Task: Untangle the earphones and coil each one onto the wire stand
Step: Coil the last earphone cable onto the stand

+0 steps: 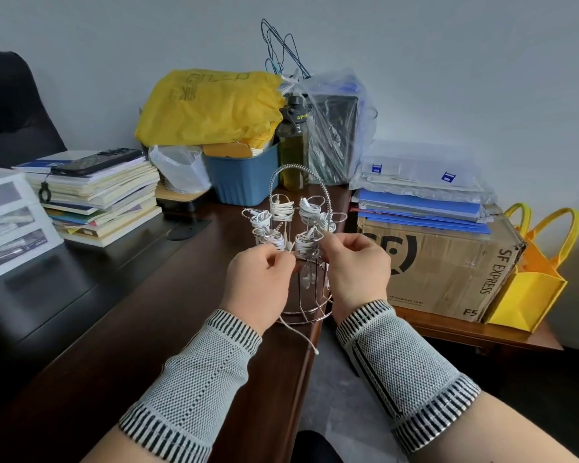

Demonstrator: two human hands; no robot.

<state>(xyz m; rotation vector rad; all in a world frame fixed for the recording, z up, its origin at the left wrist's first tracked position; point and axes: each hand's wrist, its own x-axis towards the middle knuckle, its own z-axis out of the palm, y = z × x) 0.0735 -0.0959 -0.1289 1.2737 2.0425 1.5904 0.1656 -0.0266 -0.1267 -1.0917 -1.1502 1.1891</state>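
A chrome wire stand (293,182) with a looped handle sits at the edge of the dark wooden desk (141,315). Several white earphone coils (281,208) are wound on its arms. My left hand (258,282) pinches a white earphone cord beside the front left arm. My right hand (355,265) pinches the cord at the front coil (305,245). A loose end of the cord (301,335) trails down past the stand's base, ending in a plug near the desk edge. Earbuds (310,279) hang inside the stand between my hands.
Behind the stand are a blue bin (244,182), a yellow bag (211,108), a dark bottle (293,145) and a clear plastic bag. A book stack (97,202) with a phone lies left. A cardboard box (442,265) and a yellow tote (532,282) stand right.
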